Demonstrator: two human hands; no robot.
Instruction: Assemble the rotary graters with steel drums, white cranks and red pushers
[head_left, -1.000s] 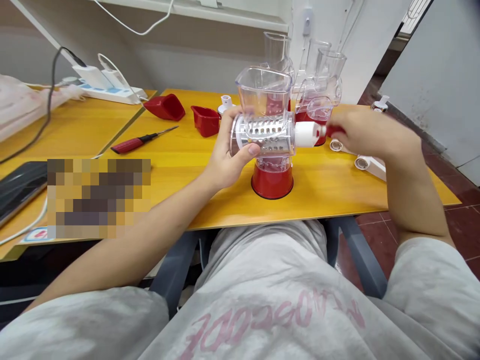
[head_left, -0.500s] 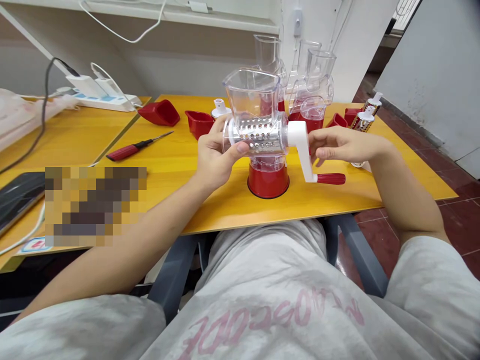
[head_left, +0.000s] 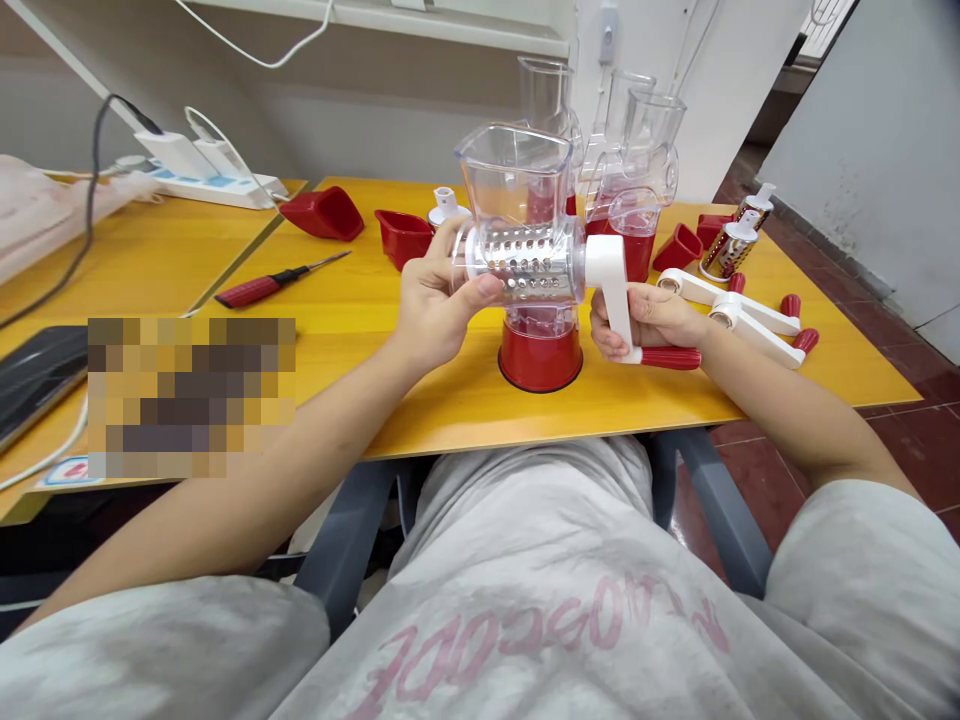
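Note:
A rotary grater with a clear hopper [head_left: 516, 185] and red base [head_left: 541, 355] stands upright on the yellow table. Inside its clear barrel lies a perforated metal drum [head_left: 523, 262]. My left hand [head_left: 439, 300] is closed around the barrel's left end, thumb at the front. On the right side a white crank handle [head_left: 616, 290] with a red grip [head_left: 670, 357] hangs downward. My right hand [head_left: 651, 315] is closed around the crank's white arm, with the fingers behind it. Part of those fingers is hidden by the arm.
Behind stand more clear grater bodies [head_left: 649, 135]. Spare crank handles [head_left: 761, 325] and metal drums [head_left: 729, 250] lie or stand at the right. Red pushers [head_left: 324, 214], a screwdriver [head_left: 277, 283] and a power strip [head_left: 217, 187] are at the left.
My right hand has come down and left onto the crank arm and closed on it. The spare crank handles now show behind my wrist. My left hand keeps its hold.

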